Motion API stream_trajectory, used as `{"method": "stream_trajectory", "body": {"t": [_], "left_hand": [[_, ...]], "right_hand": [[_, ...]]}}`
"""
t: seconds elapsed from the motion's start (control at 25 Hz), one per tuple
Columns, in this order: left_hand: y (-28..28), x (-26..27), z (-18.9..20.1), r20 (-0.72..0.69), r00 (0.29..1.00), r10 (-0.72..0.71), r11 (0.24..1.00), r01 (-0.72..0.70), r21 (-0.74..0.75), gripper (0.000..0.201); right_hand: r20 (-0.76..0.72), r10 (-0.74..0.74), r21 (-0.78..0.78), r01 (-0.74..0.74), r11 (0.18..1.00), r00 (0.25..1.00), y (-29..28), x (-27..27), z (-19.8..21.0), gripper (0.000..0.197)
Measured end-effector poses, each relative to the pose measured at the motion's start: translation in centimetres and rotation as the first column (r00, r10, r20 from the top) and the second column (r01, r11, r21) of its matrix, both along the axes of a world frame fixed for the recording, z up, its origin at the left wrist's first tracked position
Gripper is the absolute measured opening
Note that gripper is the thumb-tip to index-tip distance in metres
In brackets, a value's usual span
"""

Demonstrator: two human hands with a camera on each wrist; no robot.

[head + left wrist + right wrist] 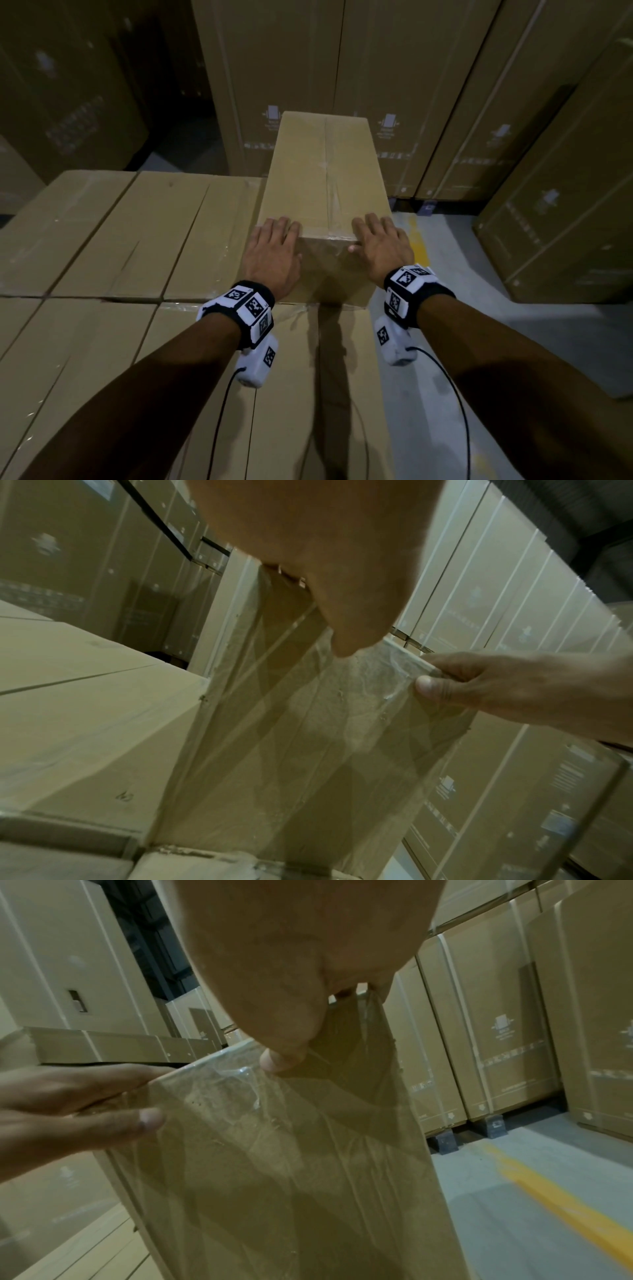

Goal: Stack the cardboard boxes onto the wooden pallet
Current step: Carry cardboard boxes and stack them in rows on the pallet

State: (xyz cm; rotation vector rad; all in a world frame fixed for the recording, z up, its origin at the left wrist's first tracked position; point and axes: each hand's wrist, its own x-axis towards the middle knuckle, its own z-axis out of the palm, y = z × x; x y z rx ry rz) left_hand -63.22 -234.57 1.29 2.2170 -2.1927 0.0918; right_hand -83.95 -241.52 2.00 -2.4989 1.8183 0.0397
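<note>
Cardboard box (325, 178), long and sealed with clear tape, is seen lying on top of a flat layer of stacked boxes (137, 222), at that layer's right edge, its length running from near to far. Its near end is held by both hands. The left hand (274, 253) is laid over the near left corner, fingers resting close together on the top face and thumb pressed against the end face. The right hand (383, 243) is placed likewise at the near right corner. Tall cartons (411, 85) are stood beyond, and a yellow floor line (565, 1191) is visible at right.
</note>
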Motion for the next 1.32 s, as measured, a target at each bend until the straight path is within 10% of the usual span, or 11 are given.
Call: {"method": "stream_trajectory", "body": {"t": [0.68, 1.32], "left_hand": [[15.2, -19.4, -4.2, -0.102, 0.967, 0.235, 0.956, -0.210, 0.204, 0.054], [13.2, -37.1, 2.1, -0.150, 0.906, 0.396, 0.918, -0.387, 0.087, 0.052]], "right_hand": [[0.259, -0.084, 0.279, 0.008, 0.960, 0.962, 17.3, -19.1, -5.0, 0.054], [0.335, 0.132, 0.248, -0.222, 0.943, 0.933, 12.9, -35.1, 1.3, 0.053]]}}
